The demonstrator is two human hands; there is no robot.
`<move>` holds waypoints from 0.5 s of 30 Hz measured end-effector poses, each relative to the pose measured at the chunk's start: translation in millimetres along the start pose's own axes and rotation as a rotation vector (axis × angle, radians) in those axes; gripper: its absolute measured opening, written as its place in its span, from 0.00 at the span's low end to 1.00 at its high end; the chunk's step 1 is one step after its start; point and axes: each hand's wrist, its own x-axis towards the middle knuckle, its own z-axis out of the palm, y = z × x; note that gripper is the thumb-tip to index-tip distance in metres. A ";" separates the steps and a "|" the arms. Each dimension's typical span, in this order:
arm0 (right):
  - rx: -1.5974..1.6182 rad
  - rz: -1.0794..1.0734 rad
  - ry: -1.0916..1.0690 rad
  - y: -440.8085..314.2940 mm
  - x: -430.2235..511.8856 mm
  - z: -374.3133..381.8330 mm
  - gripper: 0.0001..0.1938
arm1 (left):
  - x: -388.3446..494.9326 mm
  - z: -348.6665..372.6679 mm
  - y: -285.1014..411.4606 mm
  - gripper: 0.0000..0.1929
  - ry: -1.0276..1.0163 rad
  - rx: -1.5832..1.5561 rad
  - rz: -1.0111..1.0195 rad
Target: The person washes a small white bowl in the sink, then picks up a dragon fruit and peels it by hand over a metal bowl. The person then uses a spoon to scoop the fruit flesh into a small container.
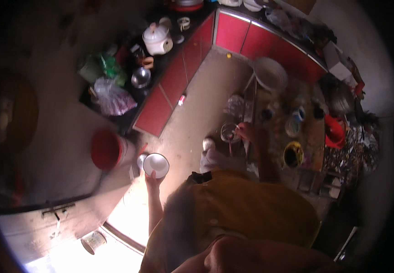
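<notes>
My left hand (154, 180) grips a white bowl (156, 163) with a dark rim, the thumb over its near edge and the open top facing up. My right hand (246, 132) is at the edge of a wooden table, beside a round, clear-looking vessel (223, 133). Its fingers are bent near the vessel's rim, close to a small pale bit. Blur and shadow hide whether they hold the vessel or something thin. On the table to the right are a yellow-rimmed container (293, 154) and a blue-and-white cup (298, 114).
Red cabinets (169, 99) run under a dark counter bearing a white lidded pot (157, 38), a metal bowl (141, 77) and plastic bags (112, 97). A red bucket (106, 150) stands left. A large pale basin (270, 74) is at the table's far end. Bright light covers the floor near the doorway.
</notes>
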 end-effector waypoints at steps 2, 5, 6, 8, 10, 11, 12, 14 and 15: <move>-0.089 -0.067 0.019 -8.6 42.1 -33.5 0.12 | 43.8 41.6 6.1 0.24 -0.009 0.016 0.027; -0.169 -0.194 0.039 -24.5 121.9 -75.1 0.14 | 114.6 109.4 32.7 0.24 -0.001 0.137 -0.008; -0.165 -0.193 0.034 -27.8 146.0 -84.3 0.14 | 140.7 133.6 43.2 0.23 -0.035 0.441 0.152; -0.200 -0.283 0.072 -35.8 192.4 -101.3 0.15 | 167.3 180.5 54.0 0.24 0.003 0.109 -0.056; -0.307 -0.381 0.145 -45.6 233.0 -117.9 0.15 | 196.9 221.4 68.7 0.24 -0.059 0.114 -0.087; -0.266 -0.398 0.136 -50.4 250.8 -126.3 0.15 | 212.1 240.3 74.0 0.24 -0.094 0.113 -0.098; -0.258 -0.338 0.106 -55.3 269.2 -134.6 0.16 | 229.2 259.4 78.4 0.24 -0.133 0.113 -0.109; -0.196 -0.253 0.042 -62.4 307.6 -148.6 0.16 | 266.7 294.4 83.5 0.24 -0.171 0.103 -0.111; -0.144 -0.231 0.003 -64.1 328.6 -153.7 0.16 | 286.2 310.2 84.4 0.24 -0.193 0.093 -0.113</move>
